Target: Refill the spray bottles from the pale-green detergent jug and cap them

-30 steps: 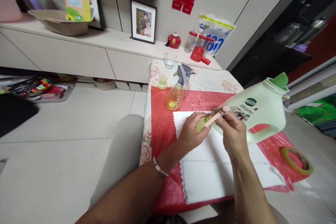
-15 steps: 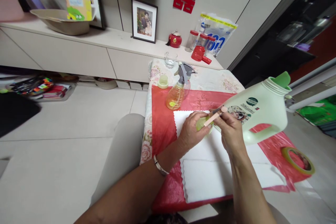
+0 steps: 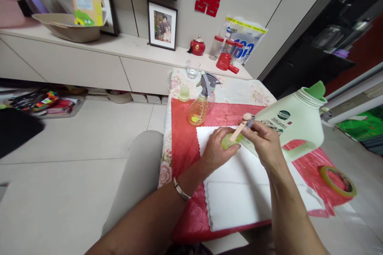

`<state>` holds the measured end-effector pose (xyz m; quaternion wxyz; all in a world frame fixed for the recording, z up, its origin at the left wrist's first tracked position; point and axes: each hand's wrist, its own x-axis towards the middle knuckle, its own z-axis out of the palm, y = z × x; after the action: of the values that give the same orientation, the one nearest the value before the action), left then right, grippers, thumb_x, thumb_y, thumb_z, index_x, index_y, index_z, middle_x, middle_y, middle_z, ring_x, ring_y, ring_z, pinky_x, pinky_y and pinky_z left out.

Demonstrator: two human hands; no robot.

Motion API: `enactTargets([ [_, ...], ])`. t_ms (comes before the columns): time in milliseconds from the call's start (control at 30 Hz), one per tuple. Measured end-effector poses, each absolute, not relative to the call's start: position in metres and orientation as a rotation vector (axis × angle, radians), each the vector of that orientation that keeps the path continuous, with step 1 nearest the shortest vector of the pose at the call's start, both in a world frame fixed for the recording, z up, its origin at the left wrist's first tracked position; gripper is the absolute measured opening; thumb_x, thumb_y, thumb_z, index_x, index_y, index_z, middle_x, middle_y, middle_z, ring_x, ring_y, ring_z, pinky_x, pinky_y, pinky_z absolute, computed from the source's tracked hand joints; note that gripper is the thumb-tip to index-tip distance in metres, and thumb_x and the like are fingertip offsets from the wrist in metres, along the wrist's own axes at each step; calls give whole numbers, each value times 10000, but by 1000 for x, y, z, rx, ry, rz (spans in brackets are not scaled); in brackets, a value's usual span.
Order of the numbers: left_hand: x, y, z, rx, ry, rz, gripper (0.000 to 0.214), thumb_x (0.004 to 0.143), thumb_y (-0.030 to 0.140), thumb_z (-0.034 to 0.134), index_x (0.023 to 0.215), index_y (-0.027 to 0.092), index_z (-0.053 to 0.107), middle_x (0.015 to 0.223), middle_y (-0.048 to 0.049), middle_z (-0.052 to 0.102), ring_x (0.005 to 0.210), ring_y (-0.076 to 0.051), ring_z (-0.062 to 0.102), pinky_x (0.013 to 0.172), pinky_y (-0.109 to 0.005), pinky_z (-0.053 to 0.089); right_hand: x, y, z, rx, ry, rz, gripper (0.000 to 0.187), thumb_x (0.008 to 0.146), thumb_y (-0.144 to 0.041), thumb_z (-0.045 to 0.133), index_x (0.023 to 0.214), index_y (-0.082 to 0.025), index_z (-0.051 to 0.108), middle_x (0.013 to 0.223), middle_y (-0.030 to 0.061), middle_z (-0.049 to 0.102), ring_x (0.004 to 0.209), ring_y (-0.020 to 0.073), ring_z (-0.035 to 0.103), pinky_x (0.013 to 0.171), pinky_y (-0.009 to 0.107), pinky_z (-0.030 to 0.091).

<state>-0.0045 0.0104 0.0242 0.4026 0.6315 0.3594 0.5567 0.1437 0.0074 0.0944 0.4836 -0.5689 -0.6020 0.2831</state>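
Observation:
Over the white cloth [image 3: 239, 203], my left hand [image 3: 218, 148] curls around a small translucent yellow-green cup [image 3: 228, 142]. The fingers of my right hand [image 3: 265, 137] pinch a folding tool [image 3: 238, 130] with a pale pink flat strip, a round pivot and a grey part. Its strip reaches down over the cup; I cannot tell whether they touch. Beyond my hands stands a clear spray bottle [image 3: 198, 110] with yellow liquid and a grey trigger. Close to my right hand is a large pale green jug [image 3: 302, 121] with a green spout.
Red plastic sheeting [image 3: 182, 143] covers part of the flowered tablecloth [image 3: 166, 173]. On the table are a small yellow-green cap [image 3: 184, 94], a glass mug [image 3: 192, 69] and a tape roll [image 3: 338, 181]. Red-lidded jars [image 3: 216, 48] and a red pot [image 3: 197, 46] stand on the cabinet behind.
My right hand has shifted slightly right and raised the folding tool's pivot end, so the pink strip now slants more steeply into the cup. My left hand keeps its hold.

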Motion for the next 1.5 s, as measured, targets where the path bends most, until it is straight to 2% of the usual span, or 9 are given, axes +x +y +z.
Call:
enactTargets([
  [333, -3, 11, 22, 1598, 927, 1428, 415, 725, 129, 760, 1108, 199, 616, 1127, -79, 693, 1089, -250, 639, 989, -424, 511, 142, 4, 76, -1370, -1491, 809, 305, 780, -480, 752, 851, -188, 701, 877, 32, 602, 844, 174, 568, 760, 301, 484],
  [467, -4, 8, 27, 1570, 941, 1402, 423, 730, 156, 777, 1116, 193, 608, 1135, -90, 698, 1090, -254, 651, 987, -430, 514, 143, -1, 74, -1340, -1501, 816, 263, 798, -454, 738, 887, -208, 712, 928, 33, 612, 912, 190, 586, 783, 303, 502],
  [567, -5, 6, 33, 1500, 906, 1411, 388, 780, 212, 765, 1128, 196, 593, 1162, -96, 695, 1101, -241, 660, 989, -413, 518, 143, -5, 74, -1317, -1518, 796, 244, 807, -439, 734, 926, -227, 729, 983, 34, 622, 954, 190, 591, 798, 294, 508],
  [733, -4, 4, 30, 1456, 815, 1500, 477, 806, 227, 758, 1233, 215, 545, 1221, -90, 671, 1157, -235, 640, 1011, -400, 514, 141, -8, 69, -1323, -1527, 729, 246, 822, -440, 725, 947, -229, 732, 996, 38, 625, 943, 182, 593, 798, 290, 509],
  [967, 3, 5, 19, 1508, 821, 1569, 358, 825, 174, 711, 1162, 221, 601, 1151, -65, 695, 1098, -234, 655, 995, -415, 533, 131, -10, 56, -1397, -1401, 534, 317, 778, -462, 771, 902, -180, 694, 899, 30, 617, 848, 152, 570, 797, 293, 496],
  [1167, 7, 10, 15, 1573, 871, 1699, 299, 825, 160, 682, 1113, 221, 630, 1127, -59, 716, 1090, -227, 672, 993, -419, 545, 115, -11, 42, -1426, -1256, 455, 462, 753, -488, 784, 1034, -143, 659, 953, 65, 653, 831, 162, 592, 781, 312, 506],
  [1300, 9, 9, 11, 1560, 930, 1680, 347, 814, 138, 682, 1144, 219, 610, 1176, -73, 707, 1139, -234, 658, 1025, -449, 530, 107, -14, 38, -1410, -1211, 406, 424, 781, -497, 756, 980, -143, 634, 960, 68, 634, 854, 161, 575, 788, 304, 494],
  [1500, 7, 8, 12, 1579, 924, 1643, 305, 857, 212, 677, 1153, 207, 603, 1197, -89, 694, 1148, -239, 646, 1029, -449, 517, 110, -22, 40, -1338, -1254, 431, 354, 814, -478, 725, 919, -153, 634, 973, 58, 602, 876, 152, 556, 776, 279, 464],
])
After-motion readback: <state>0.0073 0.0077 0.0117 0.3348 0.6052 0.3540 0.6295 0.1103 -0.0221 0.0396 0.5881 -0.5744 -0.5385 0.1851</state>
